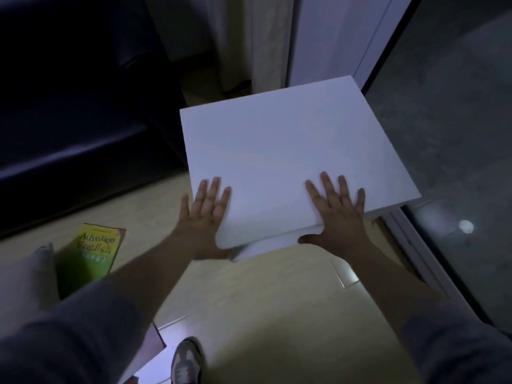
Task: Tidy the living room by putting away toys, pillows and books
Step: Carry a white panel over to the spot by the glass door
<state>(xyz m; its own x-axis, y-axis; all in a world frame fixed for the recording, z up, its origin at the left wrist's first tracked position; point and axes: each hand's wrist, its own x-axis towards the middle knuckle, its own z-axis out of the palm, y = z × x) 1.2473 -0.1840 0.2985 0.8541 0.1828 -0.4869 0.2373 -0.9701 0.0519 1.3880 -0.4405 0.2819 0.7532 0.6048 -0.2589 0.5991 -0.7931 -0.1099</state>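
Left hand (206, 214) and right hand (336, 214) rest flat on white table (277, 139), fingers (327, 187) spread wide; yellow-green book (94, 253) on floor (263, 300).

I see a home living room: a dark sofa (69, 120), pale wood floor (263, 300), a curtain (267, 42) beside a sliding glass door (448, 120), and a book (94, 250) on the floor.

White table (282, 151), black sofa (69, 106), yellow-green book (94, 253), pale wood floor (249, 295), grey sleeves (83, 328), grey shoe (186, 361) with white stripes, grey pillow (25, 278).
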